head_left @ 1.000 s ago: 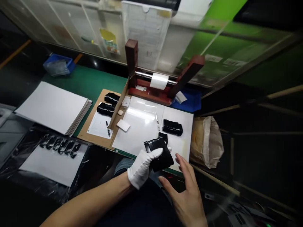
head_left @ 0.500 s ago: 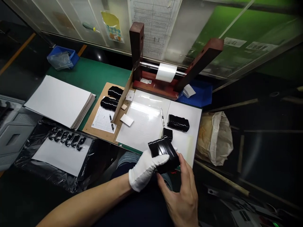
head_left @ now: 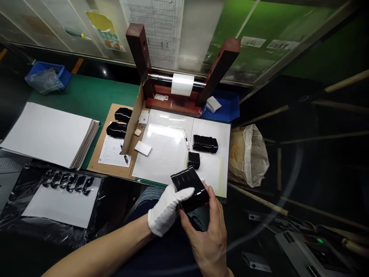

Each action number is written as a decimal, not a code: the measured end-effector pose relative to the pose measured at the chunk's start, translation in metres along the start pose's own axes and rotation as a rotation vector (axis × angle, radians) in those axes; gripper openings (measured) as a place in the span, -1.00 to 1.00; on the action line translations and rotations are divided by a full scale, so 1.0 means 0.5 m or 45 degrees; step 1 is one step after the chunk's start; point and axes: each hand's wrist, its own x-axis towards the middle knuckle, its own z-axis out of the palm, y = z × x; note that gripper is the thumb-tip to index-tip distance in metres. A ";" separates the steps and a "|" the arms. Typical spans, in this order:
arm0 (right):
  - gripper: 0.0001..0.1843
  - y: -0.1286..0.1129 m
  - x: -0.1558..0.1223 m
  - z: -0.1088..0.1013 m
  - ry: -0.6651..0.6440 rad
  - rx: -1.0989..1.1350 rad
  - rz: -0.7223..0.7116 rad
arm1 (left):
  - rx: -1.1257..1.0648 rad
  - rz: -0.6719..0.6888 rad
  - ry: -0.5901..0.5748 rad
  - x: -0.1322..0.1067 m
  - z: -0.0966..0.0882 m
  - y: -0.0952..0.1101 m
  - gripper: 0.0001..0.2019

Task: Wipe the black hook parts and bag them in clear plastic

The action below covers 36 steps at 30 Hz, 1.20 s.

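Note:
My left hand (head_left: 166,209), in a white glove, is closed round a stack of glossy black plastic parts (head_left: 188,187) held just off the near edge of the table. My bare right hand (head_left: 209,234) has its fingers wrapped on the near right side of the same stack. Beyond it, on the white sheet (head_left: 170,152), lie a single small black part (head_left: 193,160) and a row of black parts (head_left: 205,143), with a pen (head_left: 186,139) beside them.
A red wooden stand with a roll of clear film (head_left: 182,84) stands at the back. Left of it are a cardboard board (head_left: 99,154) with black parts (head_left: 117,129), a stack of white sheets (head_left: 49,134) and a blue bin (head_left: 47,77). A crumpled bag (head_left: 249,154) sits at right.
My right hand came in from open and apart to gripping the stack of black parts. The view shifted, so the table's things sit further left in the picture.

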 end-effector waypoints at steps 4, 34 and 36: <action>-0.16 0.010 -0.005 -0.003 0.029 -0.002 0.027 | 0.082 -0.028 -0.039 0.009 0.002 -0.010 -0.58; -0.33 0.559 0.066 0.307 0.182 0.179 0.536 | 1.295 -0.032 0.273 0.393 -0.209 -0.207 -0.42; -0.36 0.555 0.076 0.277 0.211 0.174 0.501 | 1.320 -0.047 0.310 0.374 -0.188 -0.188 -0.47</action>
